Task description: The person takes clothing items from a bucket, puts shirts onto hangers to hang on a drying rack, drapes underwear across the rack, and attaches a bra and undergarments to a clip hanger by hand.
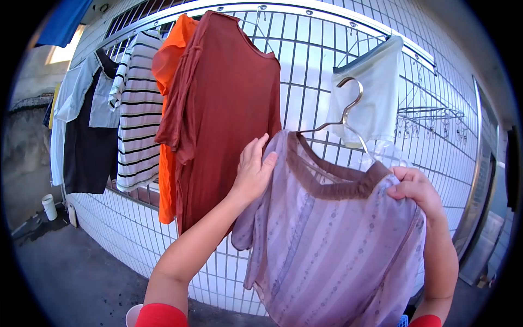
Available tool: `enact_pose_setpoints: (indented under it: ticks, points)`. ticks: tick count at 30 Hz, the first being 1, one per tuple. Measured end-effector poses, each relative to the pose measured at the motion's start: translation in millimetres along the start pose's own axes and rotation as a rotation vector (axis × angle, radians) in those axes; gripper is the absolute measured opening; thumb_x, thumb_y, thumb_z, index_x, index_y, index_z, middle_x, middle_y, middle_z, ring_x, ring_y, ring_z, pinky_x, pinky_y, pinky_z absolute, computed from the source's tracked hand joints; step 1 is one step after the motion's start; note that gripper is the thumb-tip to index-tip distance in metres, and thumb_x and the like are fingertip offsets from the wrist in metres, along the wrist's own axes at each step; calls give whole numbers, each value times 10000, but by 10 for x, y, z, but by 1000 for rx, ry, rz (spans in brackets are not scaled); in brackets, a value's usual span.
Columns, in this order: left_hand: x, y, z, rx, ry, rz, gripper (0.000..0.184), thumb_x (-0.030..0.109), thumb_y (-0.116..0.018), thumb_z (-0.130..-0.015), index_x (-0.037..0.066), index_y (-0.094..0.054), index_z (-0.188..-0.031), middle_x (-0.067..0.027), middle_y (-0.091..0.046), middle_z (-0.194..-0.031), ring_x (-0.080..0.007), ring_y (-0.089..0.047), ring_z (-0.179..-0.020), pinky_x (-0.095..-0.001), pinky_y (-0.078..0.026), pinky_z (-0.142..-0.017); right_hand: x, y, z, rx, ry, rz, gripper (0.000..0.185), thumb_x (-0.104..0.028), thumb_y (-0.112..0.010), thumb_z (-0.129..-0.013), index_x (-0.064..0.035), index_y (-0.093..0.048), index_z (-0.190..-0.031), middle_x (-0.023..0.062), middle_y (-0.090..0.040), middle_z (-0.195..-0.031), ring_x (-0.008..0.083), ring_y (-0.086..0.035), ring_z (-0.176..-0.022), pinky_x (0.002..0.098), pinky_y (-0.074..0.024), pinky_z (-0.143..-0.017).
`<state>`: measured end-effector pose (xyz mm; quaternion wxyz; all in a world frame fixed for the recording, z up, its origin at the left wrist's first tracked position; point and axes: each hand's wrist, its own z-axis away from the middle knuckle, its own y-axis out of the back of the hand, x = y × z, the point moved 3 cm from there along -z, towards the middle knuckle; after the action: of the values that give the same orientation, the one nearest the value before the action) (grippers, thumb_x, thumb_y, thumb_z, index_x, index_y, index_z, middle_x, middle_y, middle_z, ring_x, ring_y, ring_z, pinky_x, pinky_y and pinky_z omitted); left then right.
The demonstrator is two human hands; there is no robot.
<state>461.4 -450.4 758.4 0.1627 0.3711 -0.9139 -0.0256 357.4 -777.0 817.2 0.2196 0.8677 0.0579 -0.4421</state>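
Observation:
A sheer lilac blouse point(338, 245) with a brown neckband hangs on a metal hanger point(354, 101) in front of me, its hook bare and pointing up. At the blouse's left shoulder edge, my left hand point(251, 170) rests against the cloth with fingers stretched out and thumb apart. My right hand point(417, 191) pinches the opposite shoulder near the neckband, thumb in front. The hanger's arms run inside the neck opening, and their ends are hidden by the cloth. Behind my left hand hangs a rust-red shirt point(229, 98).
Overhead, a white rail point(283, 8) carries an orange garment point(166, 185), a striped shirt point(141, 109), dark trousers point(87, 147) and pale shorts point(362, 87). A clip rack point(430, 114) hangs at right. Behind stands a tiled wall with window bars. A white cup-like container point(49, 207) is on the floor.

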Motion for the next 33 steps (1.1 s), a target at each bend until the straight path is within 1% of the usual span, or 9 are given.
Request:
enact_pose_setpoints:
  ticks: [5,10,15,18,25,28,30,31,33]
  points:
    - [382,-168,663,-382,110,290,700,495,-349,-955,22,-162,-1435,-227,-183,-1460,-347,-155,-1374,-382,-167,-1112,-614,51,-587,133,169,49,90,-64,-619,-716,-1,-612,-780,29,-605,-716,80,-546,-590,204,-446,-588]
    - [814,-317,1139,-718,235,563,788,482,-402,-944,54,12,-1460,-192,-67,-1504,-302,-71,-1402,-362,-147,-1122,-1142,-366,-1365,278,164,-90,112,-93,-651,-718,-16,-639,-798,54,-634,-792,152,-587,-675,271,-483,-671]
    - [830,-529,765,-641,300,995,771,549,-353,-940,77,-39,-1462,-155,-221,-1451,-248,-302,-1313,-347,-328,-1045,-1376,-506,-2434,192,232,-182,128,-74,-581,-777,34,-606,-840,122,-629,-763,216,-618,-616,366,-539,-587]
    - [841,-300,355,-414,468,1310,789,636,-307,-908,92,-119,-1448,-143,-338,-1371,-236,-414,-1221,-360,-408,-982,-1464,-532,-2792,188,254,-227,145,-70,-559,-791,59,-596,-845,155,-621,-775,252,-634,-641,401,-549,-606]
    - [799,286,-23,-402,324,1275,926,786,-256,-791,128,-193,-1439,-119,-353,-1380,-254,-388,-1261,-420,-389,-1012,-1474,-569,-3233,278,396,-240,125,-131,-573,-787,-10,-605,-792,116,-614,-696,226,-596,-547,375,-513,-523]
    - [722,333,-108,-392,254,1276,879,700,-383,-835,123,-142,-1452,-103,-321,-1406,-250,-378,-1269,-413,-379,-1018,-1474,-594,-3351,307,420,-259,138,-127,-570,-790,0,-618,-818,119,-613,-706,227,-595,-575,383,-508,-545]
    - [597,369,-138,-181,254,1093,932,462,-632,-838,49,-66,-1451,-165,-278,-1411,-253,-335,-1292,-364,-324,-1042,-1485,-614,-3440,293,422,-299,151,-125,-562,-799,5,-619,-849,117,-609,-719,231,-591,-585,385,-509,-559]
    - [559,381,-149,-174,256,1080,932,462,-632,-838,49,-66,-1451,-165,-278,-1411,-253,-335,-1292,-364,-324,-1042,-1479,-634,-3474,283,423,-311,151,-125,-562,-799,5,-619,-849,117,-609,-719,231,-591,-585,385,-509,-559]
    - [512,398,-181,-168,175,938,1044,245,-736,-766,25,24,-1448,-191,-202,-1434,-275,-282,-1316,-360,-272,-1065,-1467,-623,-3517,338,455,-364,141,-115,-559,-793,0,-622,-844,116,-600,-704,241,-588,-570,393,-508,-558]
